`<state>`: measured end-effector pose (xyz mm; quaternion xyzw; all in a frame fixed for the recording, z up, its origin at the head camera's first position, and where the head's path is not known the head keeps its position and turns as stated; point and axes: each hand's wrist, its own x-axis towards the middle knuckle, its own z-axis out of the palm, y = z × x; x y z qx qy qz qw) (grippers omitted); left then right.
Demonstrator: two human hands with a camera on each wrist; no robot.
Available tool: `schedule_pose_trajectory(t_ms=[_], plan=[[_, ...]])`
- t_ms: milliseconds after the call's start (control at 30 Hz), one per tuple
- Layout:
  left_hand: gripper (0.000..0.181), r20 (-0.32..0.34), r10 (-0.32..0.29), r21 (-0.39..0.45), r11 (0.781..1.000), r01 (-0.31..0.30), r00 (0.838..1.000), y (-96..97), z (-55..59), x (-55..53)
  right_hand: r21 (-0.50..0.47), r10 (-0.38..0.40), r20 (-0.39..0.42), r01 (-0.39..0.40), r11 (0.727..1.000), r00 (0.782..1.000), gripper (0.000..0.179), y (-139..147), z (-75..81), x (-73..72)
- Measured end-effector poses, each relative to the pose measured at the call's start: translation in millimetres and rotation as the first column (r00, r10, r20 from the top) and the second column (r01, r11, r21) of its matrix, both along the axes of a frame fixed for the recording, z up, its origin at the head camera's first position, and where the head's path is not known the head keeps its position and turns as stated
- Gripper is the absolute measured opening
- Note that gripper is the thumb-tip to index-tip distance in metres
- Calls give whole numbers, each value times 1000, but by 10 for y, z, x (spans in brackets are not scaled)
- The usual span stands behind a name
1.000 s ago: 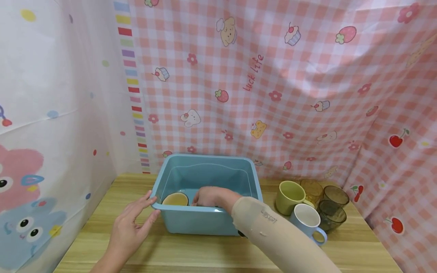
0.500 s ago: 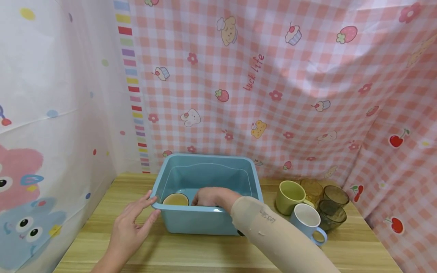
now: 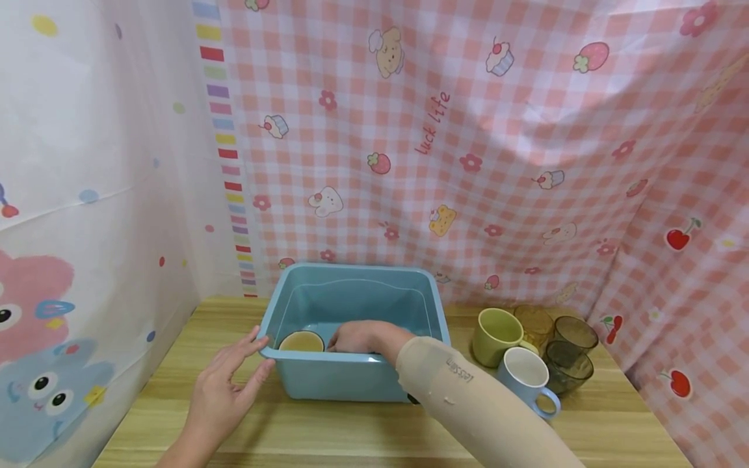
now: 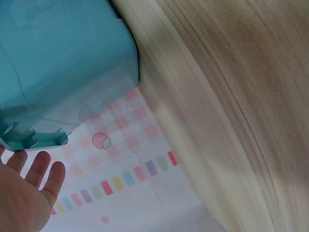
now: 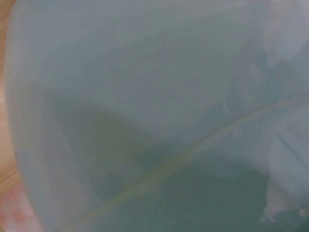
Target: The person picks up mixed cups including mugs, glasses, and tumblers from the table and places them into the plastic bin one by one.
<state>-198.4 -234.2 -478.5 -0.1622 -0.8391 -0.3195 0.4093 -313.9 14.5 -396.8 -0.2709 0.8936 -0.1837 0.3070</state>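
Observation:
A light blue plastic bin (image 3: pixel 345 377) stands on the wooden table. My left hand (image 3: pixel 221 390) touches its front left rim corner, fingers mostly straight. In the left wrist view the fingertips (image 4: pixel 57 170) of that hand lie against the rim's underside. My right hand (image 3: pixel 359 337) reaches down inside the bin, its fingertips hidden behind the front wall, so what they hold does not show. Just left of it sits a cup with a yellowish inside (image 3: pixel 301 342), its lower part hidden. The right wrist view shows only a close, blurred bluish surface.
To the bin's right stand a yellow-green mug (image 3: pixel 496 338), a light blue mug (image 3: pixel 525 376) with a white inside, an amber glass (image 3: pixel 534 325) and two dark glasses, one behind the other (image 3: pixel 569 370). A pink checked cloth (image 3: pixel 363 130) hangs behind the table.
Almost nothing differs. The camera view has shifted very slightly; both hands and the bin keep their places.

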Motion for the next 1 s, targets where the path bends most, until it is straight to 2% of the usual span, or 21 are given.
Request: schedule_pose_trajectory(t_ms=[267,500,833,1000], plan=[[55,-9,-7,-9,1000,7,1000,19,23,-10,-30,-82,3,82,996,997,38,18,5,26],[54,-17,-20,-1,1000,20,1000,31,54,1,-17,-78,-112,77,997,991,38,28,59,60],[53,-18,-11,-6,1000,11,1000,24,38,0,-93,-156,-268,135,986,951,38,58,177,193],[55,-35,-15,0,1000,15,999,20,29,8,-166,-189,-301,144,976,935,42,101,178,241]])
